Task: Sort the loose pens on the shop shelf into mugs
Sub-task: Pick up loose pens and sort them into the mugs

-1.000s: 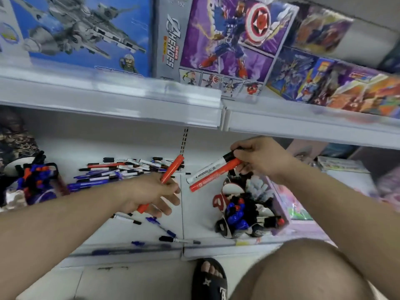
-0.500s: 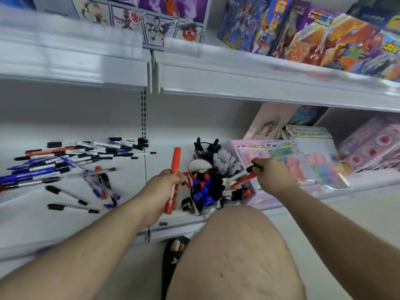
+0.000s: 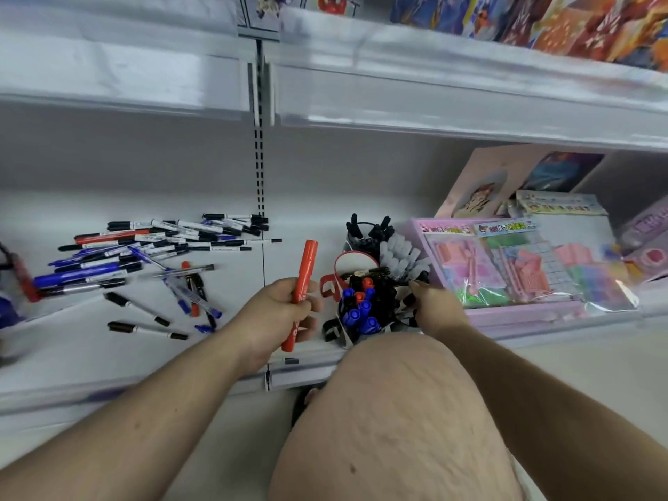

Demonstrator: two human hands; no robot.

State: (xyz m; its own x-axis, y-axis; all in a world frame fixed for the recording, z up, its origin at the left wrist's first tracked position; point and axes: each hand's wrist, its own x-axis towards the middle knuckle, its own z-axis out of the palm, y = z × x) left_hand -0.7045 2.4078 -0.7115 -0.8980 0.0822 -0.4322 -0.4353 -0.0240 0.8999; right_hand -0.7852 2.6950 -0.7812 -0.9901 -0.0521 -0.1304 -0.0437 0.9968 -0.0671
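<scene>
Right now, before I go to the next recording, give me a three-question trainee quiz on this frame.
1. True or false: the left hand holds a red marker.
2. Multiple choice: where do most loose pens lie? A) on the shelf, left of the hands; B) on the pink box; C) on the floor.
3. Fill in: the right hand is at the ___ packed with blue, red and black pens.

Key: 1 true; 2 A; 3 mug.
</scene>
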